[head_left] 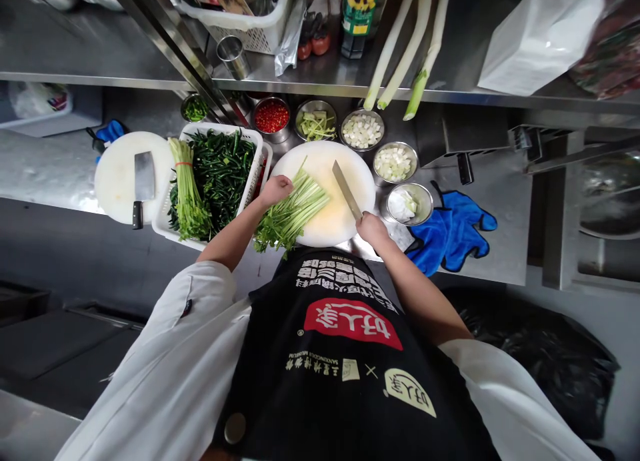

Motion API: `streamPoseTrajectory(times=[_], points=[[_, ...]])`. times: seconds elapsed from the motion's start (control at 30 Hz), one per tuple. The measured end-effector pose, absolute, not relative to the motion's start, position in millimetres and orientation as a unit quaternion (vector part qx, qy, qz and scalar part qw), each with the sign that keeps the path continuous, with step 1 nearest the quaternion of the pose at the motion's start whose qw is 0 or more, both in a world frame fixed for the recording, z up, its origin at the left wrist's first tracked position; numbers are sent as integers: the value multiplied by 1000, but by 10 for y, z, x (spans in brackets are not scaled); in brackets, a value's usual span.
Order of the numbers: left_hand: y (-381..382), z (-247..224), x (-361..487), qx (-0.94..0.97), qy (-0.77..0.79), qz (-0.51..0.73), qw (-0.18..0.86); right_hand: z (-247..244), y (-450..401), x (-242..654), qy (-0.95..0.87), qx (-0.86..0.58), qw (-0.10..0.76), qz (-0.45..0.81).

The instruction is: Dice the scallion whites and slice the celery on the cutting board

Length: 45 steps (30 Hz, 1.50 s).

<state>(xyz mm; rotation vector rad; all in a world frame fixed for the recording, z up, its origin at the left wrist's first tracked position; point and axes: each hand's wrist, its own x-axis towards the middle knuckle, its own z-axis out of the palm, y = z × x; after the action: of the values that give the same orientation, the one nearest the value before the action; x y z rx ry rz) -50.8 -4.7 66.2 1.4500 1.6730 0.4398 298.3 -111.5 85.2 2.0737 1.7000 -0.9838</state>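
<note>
My right hand (373,229) grips the handle of a kitchen knife (346,189), its broad blade lying over the right half of a round white cutting board (327,155). Across the left half of this board spreads a loose bunch of celery (307,202), leaves hanging over the near edge and stalk ends pointing right. Right beside the celery is my left hand (277,189), fingers curled together; whether something small is pinched in them is hidden.
A white basket (257,141) left of the board carries green chilies (227,161) and banded celery (187,194). Farther left, a cleaver (145,175) rests on another board (113,174). Metal bowls (395,162) of cut vegetables ring the board. Blue gloves (450,231) lie right; leeks (407,44) overhang the shelf.
</note>
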Motion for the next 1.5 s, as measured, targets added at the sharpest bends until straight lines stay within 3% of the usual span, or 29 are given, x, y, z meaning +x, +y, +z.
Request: streamPoseTrajectory(times=[0.2, 0.4, 0.63, 0.83, 1.23, 1.4, 1.5], points=[[-258, 678, -550, 684, 674, -19, 279, 848, -1126, 2979, 588, 721, 139, -341], [-351, 598, -336, 734, 638, -63, 223, 851, -1129, 2972, 590, 721, 139, -337], [-245, 609, -345, 709, 650, -56, 269, 841, -1141, 2972, 587, 722, 131, -341], [-167, 631, -488, 670, 673, 51, 309, 860, -1137, 2970, 581, 725, 130, -347], [-118, 553, -505, 463, 674, 228, 529, 864, -1125, 2959, 586, 721, 142, -341], [-82, 531, -527, 411, 674, 254, 559, 867, -1121, 2954, 589, 720, 146, -336], [-143, 557, -579, 466, 687, 219, 513, 857, -1119, 2953, 592, 718, 147, -334]])
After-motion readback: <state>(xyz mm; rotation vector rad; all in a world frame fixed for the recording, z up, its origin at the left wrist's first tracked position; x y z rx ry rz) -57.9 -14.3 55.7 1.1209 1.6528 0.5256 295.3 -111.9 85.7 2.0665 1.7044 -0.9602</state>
